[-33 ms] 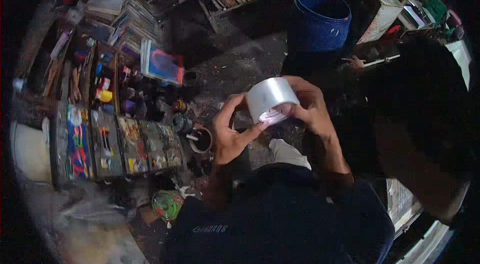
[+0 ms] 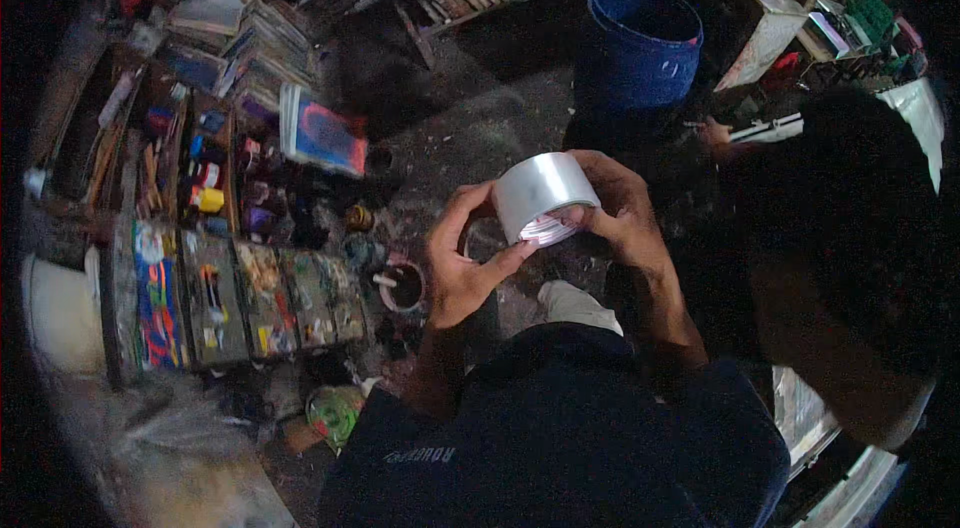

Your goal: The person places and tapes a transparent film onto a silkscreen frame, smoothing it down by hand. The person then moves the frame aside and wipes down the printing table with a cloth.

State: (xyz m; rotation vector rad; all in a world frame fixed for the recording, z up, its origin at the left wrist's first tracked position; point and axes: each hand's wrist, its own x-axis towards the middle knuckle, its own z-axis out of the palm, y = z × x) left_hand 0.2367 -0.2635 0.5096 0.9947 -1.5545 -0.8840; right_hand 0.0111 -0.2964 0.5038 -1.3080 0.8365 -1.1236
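Dim and grainy overall; glare whitens the roll. Right of it, heavy shadow swallows detail; far around it, straight lines bend toward black.

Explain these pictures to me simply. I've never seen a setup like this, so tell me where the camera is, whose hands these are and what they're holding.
There is no machine here. A person wears two wide cameras on the head, and you are looking down through the left one; its lens bends straight edges. The left hand and right hand are the wearer's own, bare, with a dark shirt below. Between them they hold a shiny silver roll, hollow in the middle. Beyond it, a blue barrel stands on the dark floor; a bucket with a stick in it sits at left. Another person is at right.
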